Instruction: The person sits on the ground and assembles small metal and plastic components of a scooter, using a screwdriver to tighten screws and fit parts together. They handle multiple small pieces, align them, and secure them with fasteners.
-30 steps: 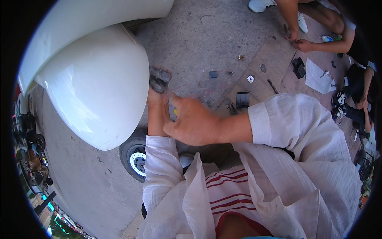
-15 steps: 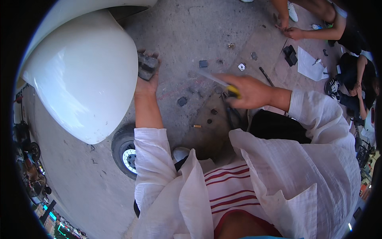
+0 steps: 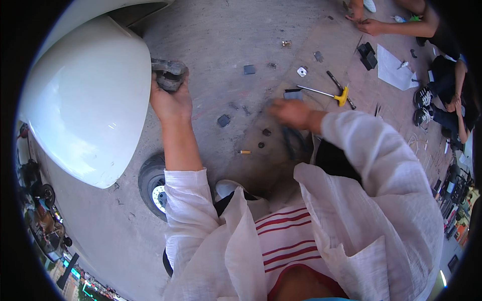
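My left hand (image 3: 172,104) is closed around a dark, grimy metal part (image 3: 170,75) shaped like a brake caliper, beside the edge of a large white rounded body panel (image 3: 90,100). My right hand (image 3: 291,113) is over the ground in front of me, its fingers smeared by motion; nothing shows clearly in it. Just beyond it, on the ground, lies a T-handle wrench (image 3: 341,96) with a yellow grip and a thin metal shaft. The shaft's end is near a dark flat piece (image 3: 292,94). A black rod-like tool (image 3: 336,85) lies beside the yellow grip.
Small dark square pieces (image 3: 224,120), a white square plate (image 3: 302,71) and a cigarette butt (image 3: 245,152) lie scattered on the concrete. A tyre (image 3: 152,183) is left of my forearm. At the far right, people sit near a white sheet (image 3: 394,70) and a black box (image 3: 367,56).
The yellow T-handle wrench has left my right hand and now lies on the ground. That hand has moved left, nearer me. My left hand still holds the metal part, now turned.
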Available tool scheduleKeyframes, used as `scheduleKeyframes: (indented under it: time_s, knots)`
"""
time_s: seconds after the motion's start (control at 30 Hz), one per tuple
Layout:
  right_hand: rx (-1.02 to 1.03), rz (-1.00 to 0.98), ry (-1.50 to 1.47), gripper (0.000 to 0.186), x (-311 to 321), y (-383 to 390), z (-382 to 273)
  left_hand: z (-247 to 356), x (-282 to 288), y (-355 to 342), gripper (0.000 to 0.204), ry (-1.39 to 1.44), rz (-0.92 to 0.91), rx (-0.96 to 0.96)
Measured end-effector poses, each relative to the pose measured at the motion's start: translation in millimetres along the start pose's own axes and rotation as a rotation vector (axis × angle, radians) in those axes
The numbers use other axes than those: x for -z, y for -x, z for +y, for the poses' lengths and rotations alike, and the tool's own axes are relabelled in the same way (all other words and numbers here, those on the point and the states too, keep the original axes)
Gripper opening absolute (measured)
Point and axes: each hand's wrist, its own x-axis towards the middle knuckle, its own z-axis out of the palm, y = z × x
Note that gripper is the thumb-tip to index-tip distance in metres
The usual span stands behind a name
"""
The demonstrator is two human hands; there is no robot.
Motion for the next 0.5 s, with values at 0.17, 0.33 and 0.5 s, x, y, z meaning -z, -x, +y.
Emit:
scheduleKeyframes:
  time_s: [0.17,0.33,0.5]
  knots:
    - [0.052,0.296,-0.139,0.014,-43.0,-108.6,-79.3,7.0,-3.7,8.2,0.034,-0.047,-0.025,0.031]
    - [-0.073,0.281,-0.106,0.013,-58.5,-145.0,-106.5,14.4,2.9,11.9,0.035,-0.034,-0.045,0.022]
    - [-0.036,0.169,-0.072,0.023,-60.0,-147.1,-101.2,15.0,8.8,12.3,0.038,-0.064,-0.072,-0.007]
